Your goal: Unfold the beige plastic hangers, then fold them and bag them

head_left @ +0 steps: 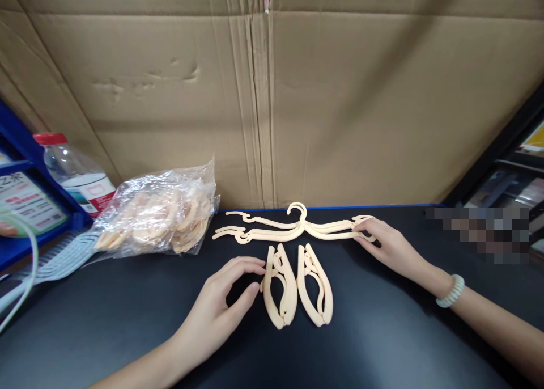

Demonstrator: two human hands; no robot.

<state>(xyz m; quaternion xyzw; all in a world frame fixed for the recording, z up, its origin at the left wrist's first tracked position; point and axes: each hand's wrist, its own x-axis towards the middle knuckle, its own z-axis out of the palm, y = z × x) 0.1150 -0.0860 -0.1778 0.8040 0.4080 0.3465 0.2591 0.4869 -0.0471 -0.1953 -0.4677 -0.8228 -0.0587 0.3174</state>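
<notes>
Cream folding clothes hangers (274, 234) lie unfolded at the back of the black table, arms spread, hooks toward the cardboard; they look like two, overlapping. My right hand (385, 244) pinches their right end between thumb and fingers. In front of them lie two folded hangers, a left one (290, 290) and a right one (325, 290), side by side. My left hand (225, 292) is beside the left folded hanger, thumb and fingers apart, with the fingertips at its left edge. Whether they touch it I cannot tell.
A clear plastic bag (153, 213) of folded hangers sits at the back left. Behind it are a red-capped bottle (76, 168) and a blue rack (17, 128). A pale hairbrush (63, 258) lies at left. Cardboard (361, 94) walls off the back; a dark shelf (488, 168) stands right.
</notes>
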